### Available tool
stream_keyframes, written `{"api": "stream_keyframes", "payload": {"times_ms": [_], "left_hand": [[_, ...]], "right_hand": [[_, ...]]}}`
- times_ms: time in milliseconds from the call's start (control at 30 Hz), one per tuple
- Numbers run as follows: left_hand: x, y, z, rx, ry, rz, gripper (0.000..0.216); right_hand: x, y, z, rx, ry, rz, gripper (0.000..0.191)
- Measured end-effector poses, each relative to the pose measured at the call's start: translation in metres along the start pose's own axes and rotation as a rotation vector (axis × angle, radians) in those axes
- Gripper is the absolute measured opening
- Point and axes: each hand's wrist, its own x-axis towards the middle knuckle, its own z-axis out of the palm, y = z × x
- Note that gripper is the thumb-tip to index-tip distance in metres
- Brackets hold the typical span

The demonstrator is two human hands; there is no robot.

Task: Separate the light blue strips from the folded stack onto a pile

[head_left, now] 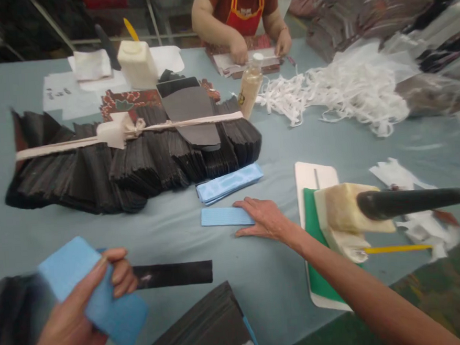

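My left hand (86, 314) at the lower left is closed around a light blue sheet (94, 295), held up off the table. My right hand (267, 220) reaches forward and lies flat, fingers stretched, on the end of a light blue strip (225, 216) on the grey-blue table (179, 234). A stack of similar blue strips (228, 183) lies just beyond it. A black strip (174, 274) lies on the table between my hands.
A big fanned bundle of black pieces (134, 158) tied with a cream band fills the middle left. A glue pot with a black-handled brush (374, 209) stands on a green and white board (316, 229) at right. White shreds (346, 96), a bottle (251, 87), and a person in a red apron (242, 14) lie beyond. Black stacks (202, 332) sit near me.
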Motion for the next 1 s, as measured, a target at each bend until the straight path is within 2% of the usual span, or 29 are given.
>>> {"api": "stream_keyframes", "payload": {"times_ms": [67,167,233,300,433,700,800,900,1000], "left_hand": [[-0.017,0.018,0.033,-0.187,-0.018,-0.036,0.032],[-0.03,0.035,0.071,-0.329,0.081,-0.143,0.016],[-0.032,0.04,0.083,-0.369,0.141,-0.185,0.022],[-0.033,0.039,0.086,-0.365,0.169,-0.21,0.032],[-0.03,0.03,0.082,-0.325,0.138,-0.187,0.033],[-0.028,0.009,0.072,-0.194,0.094,-0.01,0.02],[-0.034,-0.006,0.058,-0.056,0.064,0.146,0.027],[-0.044,-0.018,0.035,0.146,0.044,0.347,0.039],[-0.06,-0.022,0.01,0.312,0.059,0.527,0.042]], "right_hand": [[-0.004,0.001,0.008,0.007,0.055,-0.002,0.067],[-0.007,0.004,0.019,0.007,0.124,-0.024,0.051],[-0.008,0.007,0.024,-0.007,0.151,-0.042,0.045],[-0.008,0.01,0.028,-0.025,0.169,-0.055,0.043],[-0.01,0.012,0.032,-0.061,0.195,-0.069,0.042],[-0.011,0.012,0.041,-0.144,0.265,-0.076,0.043],[-0.012,0.012,0.045,-0.201,0.31,-0.08,0.046],[-0.012,0.011,0.048,-0.268,0.374,-0.097,0.046],[-0.011,0.011,0.052,-0.333,0.45,-0.109,0.049]]}}
